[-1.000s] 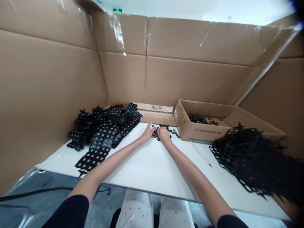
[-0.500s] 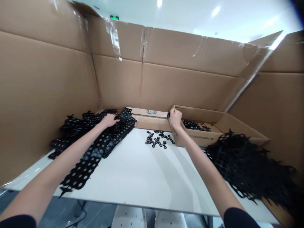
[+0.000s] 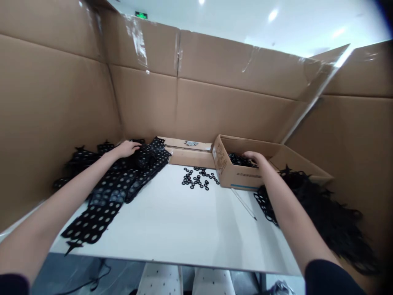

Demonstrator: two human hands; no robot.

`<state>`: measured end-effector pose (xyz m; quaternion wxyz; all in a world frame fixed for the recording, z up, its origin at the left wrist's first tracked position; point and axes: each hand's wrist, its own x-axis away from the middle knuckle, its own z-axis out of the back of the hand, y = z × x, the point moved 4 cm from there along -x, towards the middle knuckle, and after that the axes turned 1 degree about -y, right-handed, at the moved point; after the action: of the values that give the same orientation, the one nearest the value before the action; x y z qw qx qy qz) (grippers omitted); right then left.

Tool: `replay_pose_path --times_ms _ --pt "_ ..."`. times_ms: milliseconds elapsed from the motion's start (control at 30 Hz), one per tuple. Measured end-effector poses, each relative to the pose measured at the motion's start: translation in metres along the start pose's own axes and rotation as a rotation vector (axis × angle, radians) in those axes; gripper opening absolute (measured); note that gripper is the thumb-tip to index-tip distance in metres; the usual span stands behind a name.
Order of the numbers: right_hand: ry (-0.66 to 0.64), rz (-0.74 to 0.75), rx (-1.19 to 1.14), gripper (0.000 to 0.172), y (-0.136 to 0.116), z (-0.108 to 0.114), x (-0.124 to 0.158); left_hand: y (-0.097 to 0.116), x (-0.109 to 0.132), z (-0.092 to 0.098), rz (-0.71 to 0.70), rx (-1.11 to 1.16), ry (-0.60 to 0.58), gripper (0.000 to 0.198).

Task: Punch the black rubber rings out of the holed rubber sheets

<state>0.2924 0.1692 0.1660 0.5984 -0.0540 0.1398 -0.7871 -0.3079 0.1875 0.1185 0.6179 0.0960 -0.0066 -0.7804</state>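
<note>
I have the left hand [image 3: 127, 148] lying palm-down on the pile of black punched strips [image 3: 119, 182] at the left of the tabletop [image 3: 184, 223]. I cannot tell whether it grips one. The right hand [image 3: 254, 157], well apart from it, reaches into the open cardboard box [image 3: 242, 179], over the black rings [image 3: 237, 159] inside, its grip hidden. Some loose rings [image 3: 198, 180] lie between the hands, and a black mesh heap [image 3: 333, 217] sits just right of the box.

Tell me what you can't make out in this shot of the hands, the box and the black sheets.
Right hand: head view, palm turned down inside the cardboard box hides whether it holds black rings.
Left hand: head view, fingers blur into the punched black sheets; grip unclear.
Grey bits on the flat carton: too small to identify.
Black mesh pile: fades into the dark lower right corner.
</note>
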Motion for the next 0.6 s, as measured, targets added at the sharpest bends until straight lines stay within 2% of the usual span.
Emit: replay_pose_path --times_ms 67,167,233,333,433,500,567,600 --pt "-0.006 -0.002 -0.01 0.011 0.008 0.005 -0.006 0.0 0.003 0.01 0.063 0.059 0.035 0.046" --pt "0.087 0.003 -0.026 0.021 0.015 0.016 -0.013 -0.003 0.006 0.028 0.153 0.093 0.126 0.053" --pt "0.19 0.036 -0.07 0.023 0.015 0.024 -0.008 -0.003 0.008 0.047 0.193 0.151 0.273 0.058" --pt "0.45 0.172 -0.208 0.022 0.006 0.04 0.025 0.003 0.011 0.083 0.249 0.236 0.531 0.055" --pt "0.617 0.346 -0.357 0.021 -0.006 0.05 0.083 0.025 0.009 0.125 0.167 0.302 0.7 0.042" --pt "0.595 0.451 -0.423 0.021 -0.011 0.045 0.124 0.047 0.004 0.152 0.083 0.322 0.751 0.036" --pt "0.419 0.51 -0.392 0.019 -0.011 0.026 0.155 0.071 -0.003 0.176 0.034 0.348 0.778 0.036" --pt "0.288 0.516 -0.339 0.018 -0.009 0.011 0.166 0.084 -0.007 0.186 0.013 0.378 0.78 0.036"
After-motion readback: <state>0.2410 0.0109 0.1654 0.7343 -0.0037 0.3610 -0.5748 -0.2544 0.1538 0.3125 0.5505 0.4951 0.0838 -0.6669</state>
